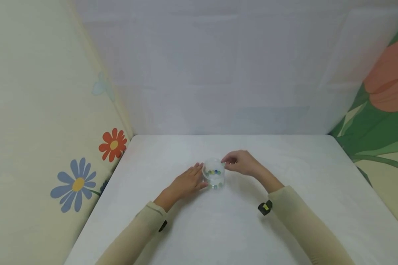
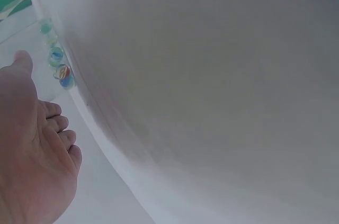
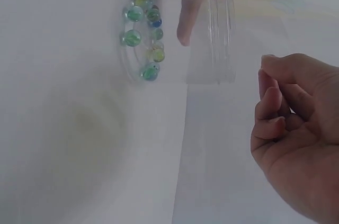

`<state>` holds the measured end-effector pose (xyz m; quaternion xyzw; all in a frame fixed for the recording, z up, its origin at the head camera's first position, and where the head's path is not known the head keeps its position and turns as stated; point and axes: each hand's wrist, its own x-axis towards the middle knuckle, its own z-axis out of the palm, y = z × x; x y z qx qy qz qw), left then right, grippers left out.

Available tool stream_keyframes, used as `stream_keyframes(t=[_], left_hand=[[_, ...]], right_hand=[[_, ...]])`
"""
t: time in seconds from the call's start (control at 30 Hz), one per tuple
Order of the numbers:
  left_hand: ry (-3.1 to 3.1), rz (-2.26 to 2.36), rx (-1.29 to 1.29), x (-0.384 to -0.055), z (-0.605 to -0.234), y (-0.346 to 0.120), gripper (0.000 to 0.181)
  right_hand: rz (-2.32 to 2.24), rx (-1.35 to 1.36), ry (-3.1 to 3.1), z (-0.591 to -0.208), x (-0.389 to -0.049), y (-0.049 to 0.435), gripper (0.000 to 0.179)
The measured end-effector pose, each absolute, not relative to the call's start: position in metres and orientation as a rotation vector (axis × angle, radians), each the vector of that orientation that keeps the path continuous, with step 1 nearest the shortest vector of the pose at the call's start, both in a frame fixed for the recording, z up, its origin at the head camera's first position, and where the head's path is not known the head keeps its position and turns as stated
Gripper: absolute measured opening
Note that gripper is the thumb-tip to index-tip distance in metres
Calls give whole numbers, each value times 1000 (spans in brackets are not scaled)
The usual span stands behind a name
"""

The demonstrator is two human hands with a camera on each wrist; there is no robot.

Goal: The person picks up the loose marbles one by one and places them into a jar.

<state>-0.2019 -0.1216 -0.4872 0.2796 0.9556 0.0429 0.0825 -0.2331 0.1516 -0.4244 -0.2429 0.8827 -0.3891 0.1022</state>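
A clear jar point(image 1: 214, 180) stands upright on the white table, with several glass marbles point(image 3: 150, 72) at its bottom. My left hand point(image 1: 185, 184) steadies its left side, the thumb at the near side and the fingers around the far side. Part of a left finger shows through the clear wall in the right wrist view. My right hand point(image 1: 242, 163) is at the right of the rim, the thumb and fingertips drawn together. Nothing is visible between these fingertips. In the left wrist view, the marbles point(image 2: 56, 54) lie just beyond the left thumb.
The white table point(image 1: 199, 232) runs back to a pale cloth point(image 1: 199, 73). A flowered cloth point(image 1: 36, 121) hangs on the left, and one with large green leaves point(image 1: 384, 129) on the right. A small black device point(image 1: 264, 208) sits at the right cuff.
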Motion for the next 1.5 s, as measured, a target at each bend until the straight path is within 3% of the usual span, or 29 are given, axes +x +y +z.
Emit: stream_keyframes(t=[0.87, 1.5], left_hand=[[2862, 116, 857, -203, -487, -123, 79], [2783, 150, 825, -205, -468, -127, 79]], right_hand=[[-1118, -745, 2602, -422, -228, 138, 16], [-1121, -711, 2732, -428, -224, 157, 22]])
